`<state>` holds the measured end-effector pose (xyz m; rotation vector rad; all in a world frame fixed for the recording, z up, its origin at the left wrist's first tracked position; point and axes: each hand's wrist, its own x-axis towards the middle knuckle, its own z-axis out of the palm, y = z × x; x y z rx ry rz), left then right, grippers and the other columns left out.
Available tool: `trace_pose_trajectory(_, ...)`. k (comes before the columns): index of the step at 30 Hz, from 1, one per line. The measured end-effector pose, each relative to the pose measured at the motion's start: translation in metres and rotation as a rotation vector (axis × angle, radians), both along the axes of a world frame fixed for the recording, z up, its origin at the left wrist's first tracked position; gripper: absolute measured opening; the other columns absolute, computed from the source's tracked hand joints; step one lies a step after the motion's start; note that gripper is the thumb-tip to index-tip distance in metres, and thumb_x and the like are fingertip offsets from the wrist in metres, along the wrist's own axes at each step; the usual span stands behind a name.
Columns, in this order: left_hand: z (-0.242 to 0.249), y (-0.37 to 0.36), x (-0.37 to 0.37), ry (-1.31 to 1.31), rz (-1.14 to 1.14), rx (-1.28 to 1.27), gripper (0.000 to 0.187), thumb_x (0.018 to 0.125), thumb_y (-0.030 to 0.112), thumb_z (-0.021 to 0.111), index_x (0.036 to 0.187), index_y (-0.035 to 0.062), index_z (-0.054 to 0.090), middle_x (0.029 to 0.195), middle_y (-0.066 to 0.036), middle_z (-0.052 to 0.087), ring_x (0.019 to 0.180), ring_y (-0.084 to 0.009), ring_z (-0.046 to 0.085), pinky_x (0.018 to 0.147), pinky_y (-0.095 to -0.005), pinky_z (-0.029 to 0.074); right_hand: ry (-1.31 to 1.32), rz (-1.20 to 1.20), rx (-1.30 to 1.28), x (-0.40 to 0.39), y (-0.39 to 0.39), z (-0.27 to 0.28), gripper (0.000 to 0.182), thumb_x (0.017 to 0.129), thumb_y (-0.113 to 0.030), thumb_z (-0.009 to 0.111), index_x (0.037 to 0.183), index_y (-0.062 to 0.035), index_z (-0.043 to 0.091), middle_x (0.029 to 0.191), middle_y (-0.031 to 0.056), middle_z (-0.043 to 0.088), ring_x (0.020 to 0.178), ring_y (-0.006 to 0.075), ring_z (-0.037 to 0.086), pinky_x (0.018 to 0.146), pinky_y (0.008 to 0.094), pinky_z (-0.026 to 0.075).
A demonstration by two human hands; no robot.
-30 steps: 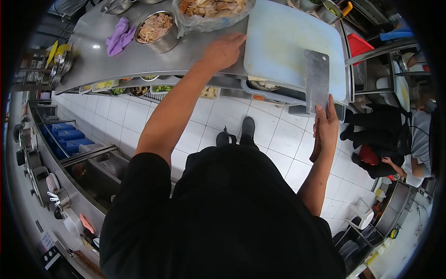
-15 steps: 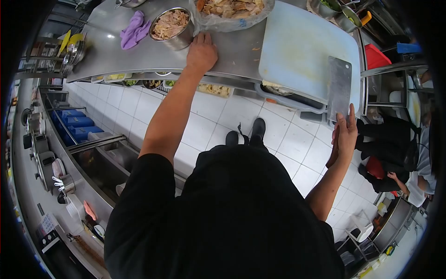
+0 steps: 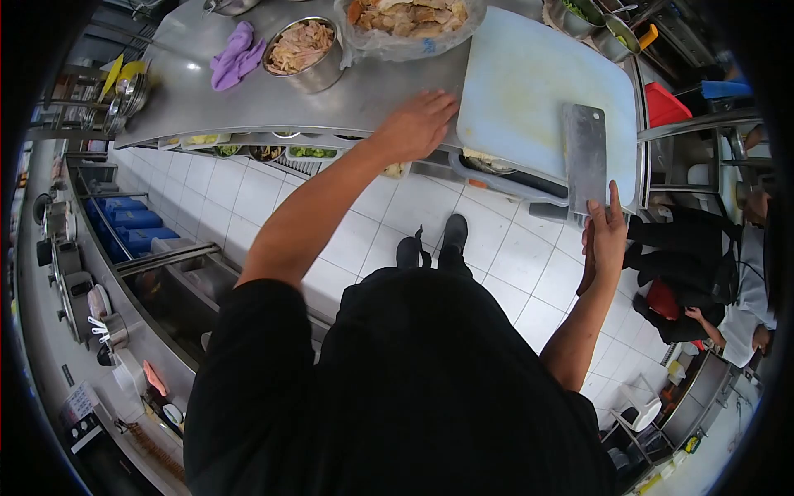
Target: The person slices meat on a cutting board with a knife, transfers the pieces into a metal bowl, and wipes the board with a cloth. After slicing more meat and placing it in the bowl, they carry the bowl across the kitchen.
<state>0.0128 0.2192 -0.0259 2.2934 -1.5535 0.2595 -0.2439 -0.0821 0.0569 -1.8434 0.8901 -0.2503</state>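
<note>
My right hand (image 3: 606, 238) is wrapped round the handle of a cleaver (image 3: 585, 153), whose broad grey blade lies over the near right part of a pale blue cutting board (image 3: 529, 91). My left hand (image 3: 416, 126) is held flat over the front edge of the steel counter (image 3: 389, 78), fingers stretched toward the board's left side. It holds nothing. Beyond it are a metal pot (image 3: 318, 76) filled with shredded, cooked-looking meat (image 3: 301, 45) and a clear plastic bag (image 3: 405, 45) with larger browned meat pieces (image 3: 413, 15).
A purple cloth (image 3: 234, 56) lies left of the pot. Metal containers with greens (image 3: 619, 37) stand at the back right. Food trays (image 3: 313, 154) sit below the counter edge. On the right is another person in dark trousers (image 3: 682, 248). Blue jugs (image 3: 141, 217) stand at left.
My left hand has moved right along the counter edge, from beside the pot toward the cutting board. The cleaver and my right hand have shifted slightly left in view.
</note>
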Motion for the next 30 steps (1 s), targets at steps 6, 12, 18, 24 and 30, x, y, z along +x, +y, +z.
trace_pose_trajectory(6, -0.020, 0.129, -0.115, 0.319, 0.165, 0.160, 0.030, 0.090, 0.014, 0.064, 0.119, 0.0052, 0.067, 0.109, -0.017, 0.067, 0.117, -0.0357, 0.062, 0.098, -0.0429, 0.052, -0.007, 0.014, -0.072, 0.018, -0.017, 0.008, 0.060, 0.095, -0.020, 0.067, 0.151, -0.0094, 0.046, 0.064, 0.0017, 0.054, 0.045, 0.0070, 0.042, 0.041, 0.0241, 0.034)
trace_pose_trajectory(12, -0.220, 0.349, -0.286, 1.278, 1.077, 0.921, 0.082, 0.090, 0.019, 0.060, 0.160, 0.0187, 0.016, 0.109, -0.029, 0.069, 0.105, -0.0422, 0.066, 0.095, -0.0538, 0.050, -0.017, 0.079, -0.162, 0.039, -0.023, 0.023, 0.054, 0.094, -0.025, 0.069, 0.143, -0.0074, 0.055, 0.067, 0.0004, 0.056, 0.051, 0.0063, 0.047, 0.046, 0.0242, 0.036)
trace_pose_trajectory(18, -0.190, 0.354, -0.321, 0.952, 1.234, 0.477, 0.042, 0.092, 0.029, 0.065, 0.128, 0.0078, 0.065, 0.117, -0.021, 0.069, 0.105, -0.0387, 0.067, 0.098, -0.0452, 0.051, -0.059, 0.264, -0.366, 0.069, -0.043, 0.004, 0.049, 0.093, -0.026, 0.067, 0.140, -0.0118, 0.060, 0.069, 0.0027, 0.057, 0.059, 0.0104, 0.049, 0.056, 0.0287, 0.043)
trace_pose_trajectory(24, -0.059, 0.190, -0.174, 0.942, 1.161, -0.208, 0.033, 0.100, 0.025, 0.055, 0.127, 0.0080, 0.064, 0.079, -0.009, 0.073, 0.058, -0.0177, 0.067, 0.059, -0.0334, 0.054, 0.234, 0.497, -0.347, 0.135, -0.018, 0.058, 0.053, 0.090, -0.026, 0.070, 0.142, -0.0221, 0.060, 0.066, 0.0038, 0.054, 0.055, 0.0123, 0.048, 0.055, 0.0301, 0.044)
trace_pose_trajectory(30, 0.015, 0.045, -0.085, 0.156, 0.767, -0.424, 0.045, 0.094, 0.015, 0.067, 0.138, 0.0116, 0.057, 0.106, -0.014, 0.067, 0.078, -0.0253, 0.067, 0.072, -0.0367, 0.055, 0.385, 0.708, -0.356, 0.217, -0.056, 0.056, 0.054, 0.090, -0.032, 0.070, 0.142, -0.0242, 0.059, 0.063, 0.0039, 0.052, 0.052, 0.0135, 0.047, 0.052, 0.0309, 0.043)
